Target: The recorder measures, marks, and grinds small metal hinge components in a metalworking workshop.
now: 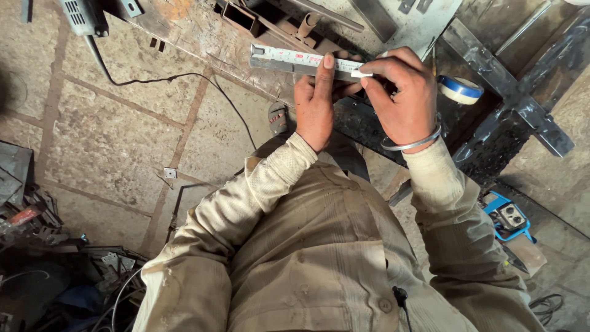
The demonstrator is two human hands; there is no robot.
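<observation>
Two hands: left (pixel 316 101) pins one tape blade (pixel 301 59) on bar (pixel 276 64); right (pixel 402 98) pinches chalk (pixel 362 74).

No packages, labels, signs — or screens.

Stone-slab floor (pixel 110 141), black cable (pixel 184 77), metal scrap (pixel 55 246) lower left.

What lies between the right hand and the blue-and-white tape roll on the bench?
Nothing lies between: in the head view, the tape roll sits right beside the right hand, against the dark metal bench.
</observation>
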